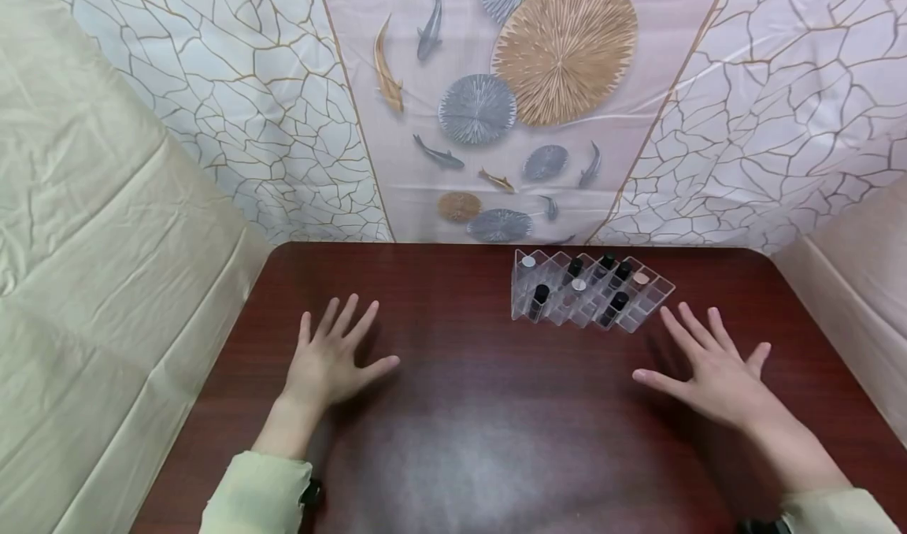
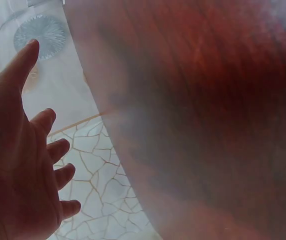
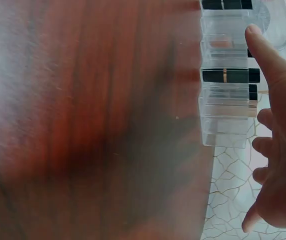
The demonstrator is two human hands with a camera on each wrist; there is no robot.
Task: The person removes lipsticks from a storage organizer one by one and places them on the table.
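Note:
My left hand hovers over the left part of the dark red table, fingers spread and holding nothing. On the right side my right hand is spread the same way, also holding nothing. Just beyond its fingertips, toward the back edge, stands a clear plastic lipstick organizer with slanted compartments. Several lipstick tubes stand in it, among them a black-capped one at the front left and another black one at the front right. White and pinkish caps show too. In the right wrist view the organizer appears beside the thumb.
The glossy table reaches back to a patterned curtain with fish and round leaf prints. Pale cloth hangs along the left side, and more cloth along the right.

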